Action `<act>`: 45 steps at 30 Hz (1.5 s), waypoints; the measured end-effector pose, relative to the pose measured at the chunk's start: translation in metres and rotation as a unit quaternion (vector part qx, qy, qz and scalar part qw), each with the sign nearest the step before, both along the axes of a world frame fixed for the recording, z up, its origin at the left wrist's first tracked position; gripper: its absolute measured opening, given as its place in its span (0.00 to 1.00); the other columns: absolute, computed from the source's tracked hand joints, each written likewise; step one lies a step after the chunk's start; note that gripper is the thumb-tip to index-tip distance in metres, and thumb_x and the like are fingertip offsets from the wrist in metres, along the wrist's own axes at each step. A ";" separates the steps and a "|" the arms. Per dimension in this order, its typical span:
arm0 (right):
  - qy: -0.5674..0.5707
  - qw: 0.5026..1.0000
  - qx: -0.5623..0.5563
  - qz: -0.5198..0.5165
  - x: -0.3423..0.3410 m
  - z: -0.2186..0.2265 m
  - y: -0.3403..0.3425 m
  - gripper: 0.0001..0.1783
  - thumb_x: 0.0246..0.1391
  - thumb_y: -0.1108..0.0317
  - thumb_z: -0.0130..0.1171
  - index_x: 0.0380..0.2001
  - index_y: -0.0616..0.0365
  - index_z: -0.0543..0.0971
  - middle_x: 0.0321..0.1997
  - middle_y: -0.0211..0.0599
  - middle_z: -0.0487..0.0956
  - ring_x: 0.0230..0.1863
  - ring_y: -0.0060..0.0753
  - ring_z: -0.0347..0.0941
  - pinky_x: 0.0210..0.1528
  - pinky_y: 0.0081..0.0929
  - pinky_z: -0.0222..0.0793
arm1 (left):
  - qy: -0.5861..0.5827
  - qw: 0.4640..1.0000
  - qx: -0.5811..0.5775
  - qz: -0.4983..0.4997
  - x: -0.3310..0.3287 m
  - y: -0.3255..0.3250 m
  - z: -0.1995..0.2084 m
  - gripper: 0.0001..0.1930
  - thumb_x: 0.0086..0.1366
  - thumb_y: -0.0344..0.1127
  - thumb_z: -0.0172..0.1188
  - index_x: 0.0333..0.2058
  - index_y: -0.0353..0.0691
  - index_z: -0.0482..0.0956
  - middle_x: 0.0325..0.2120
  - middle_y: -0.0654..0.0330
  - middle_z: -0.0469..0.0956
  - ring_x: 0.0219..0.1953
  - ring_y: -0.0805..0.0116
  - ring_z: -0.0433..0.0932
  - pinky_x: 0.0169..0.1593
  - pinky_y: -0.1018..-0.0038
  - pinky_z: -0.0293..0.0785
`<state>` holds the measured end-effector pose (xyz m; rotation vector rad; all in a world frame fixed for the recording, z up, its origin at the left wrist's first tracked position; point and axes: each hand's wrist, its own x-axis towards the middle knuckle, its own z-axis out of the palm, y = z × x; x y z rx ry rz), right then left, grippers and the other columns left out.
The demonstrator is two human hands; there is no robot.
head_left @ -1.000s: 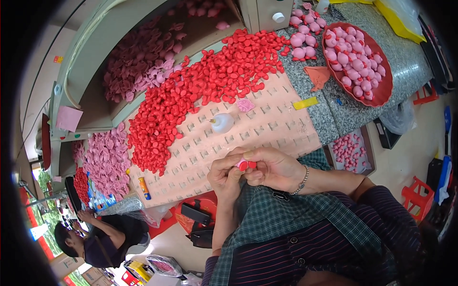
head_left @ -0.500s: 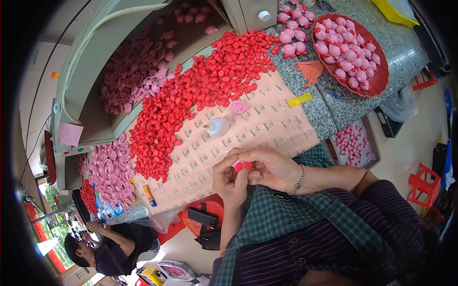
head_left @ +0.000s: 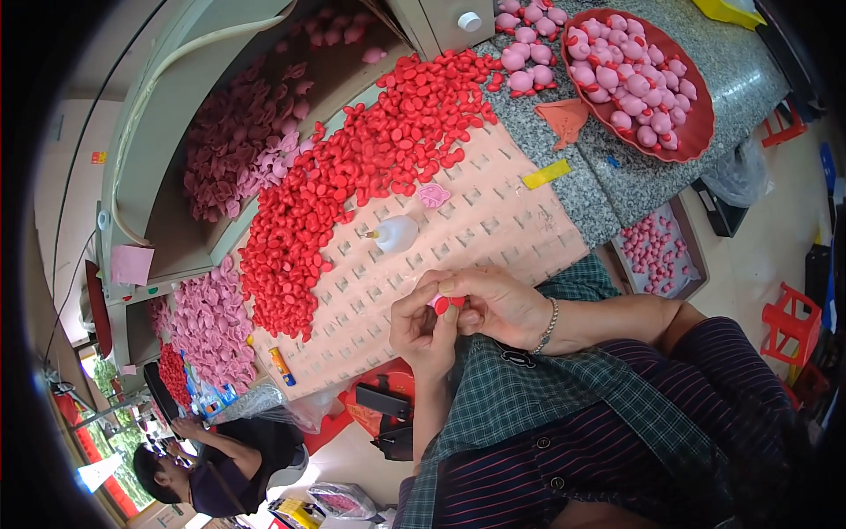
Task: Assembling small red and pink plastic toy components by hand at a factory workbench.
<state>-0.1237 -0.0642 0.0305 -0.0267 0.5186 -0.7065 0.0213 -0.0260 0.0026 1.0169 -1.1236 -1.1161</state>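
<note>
At the near edge of the covered worktop my two hands meet around a small pink toy figure with red pieces. My left hand is closed, thumb and fingers pinching it. My right hand, wearing a beaded bracelet, is closed against its other side; fingers hide much of the toy. Beyond them, a small white squeeze bottle lies on its side. A flat pink piece rests near it. A broad heap of glossy red pieces covers the far side of the pink sheet.
At the far right, a red scalloped bowl holds pink figures with red parts; more figures stand beside it. Pink pieces pile at the left. A glue-stick-like tube lies near the left edge. Another person works at lower left.
The whole view has shifted slightly, with the worktop and bowl sitting a bit further left and up. Both hands keep hold of the toy figure, which has turned slightly.
</note>
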 end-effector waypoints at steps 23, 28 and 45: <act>0.012 1.000 -0.001 0.011 0.003 -0.007 0.001 0.21 0.60 0.66 0.57 0.55 0.61 0.74 0.30 0.22 0.71 0.22 0.12 0.60 0.24 0.13 0.55 | -0.012 0.999 -0.025 0.040 -0.001 -0.001 -0.006 0.17 0.63 0.25 0.62 0.48 0.33 0.70 0.35 0.52 0.80 0.34 0.71 0.80 0.43 0.78 0.76; 0.001 1.000 0.002 0.008 0.002 -0.007 0.001 0.20 0.60 0.66 0.57 0.55 0.60 0.74 0.29 0.22 0.71 0.22 0.12 0.59 0.24 0.13 0.55 | -0.011 0.999 -0.024 0.039 -0.002 -0.002 -0.005 0.17 0.63 0.25 0.63 0.49 0.32 0.69 0.37 0.52 0.80 0.34 0.71 0.80 0.43 0.77 0.76; 0.020 1.000 -0.012 0.005 0.006 -0.004 0.001 0.15 0.59 0.64 0.58 0.48 0.58 0.78 0.27 0.22 0.71 0.19 0.11 0.58 0.20 0.12 0.52 | 0.007 0.999 -0.038 0.010 -0.002 -0.001 0.000 0.17 0.63 0.25 0.62 0.49 0.31 0.69 0.47 0.45 0.77 0.42 0.69 0.79 0.49 0.74 0.75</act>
